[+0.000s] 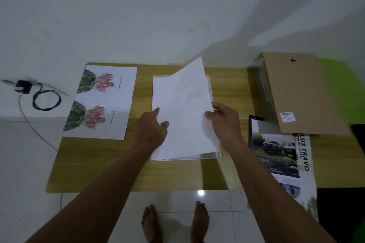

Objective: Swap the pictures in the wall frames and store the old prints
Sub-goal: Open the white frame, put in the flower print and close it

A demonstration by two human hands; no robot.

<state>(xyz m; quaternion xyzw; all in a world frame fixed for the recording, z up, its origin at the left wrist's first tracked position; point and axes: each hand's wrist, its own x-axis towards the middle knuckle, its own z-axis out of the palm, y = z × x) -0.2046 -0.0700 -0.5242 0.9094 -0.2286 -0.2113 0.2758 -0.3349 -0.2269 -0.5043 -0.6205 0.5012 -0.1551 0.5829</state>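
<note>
Standing barefoot on the tiled floor, a person leans over a low wooden bench (233, 89) and holds a white sheet (187, 100) tilted up over a shallow white frame (177, 159) that lies flat at the middle of the bench. The left hand (152, 130) has its grip pinched on the sheet's left edge, thumb on top; the right hand (225, 122) has its grip clamped on the right edge in the same way. Inside the frame, under the raised sheet, lies more white paper, filling it nearly to the rim. To the left of the frame a cactus print (100, 102) with two flowering cacti lies flat, its left edge hanging over the bench. At the far right a brown board (300, 92) rests across a clear box (264, 85); what the box holds cannot be told. Below it lies a car brochure (276, 150). A charger (22, 87) and its looped cable (46, 100) lie on the floor to the left.
</note>
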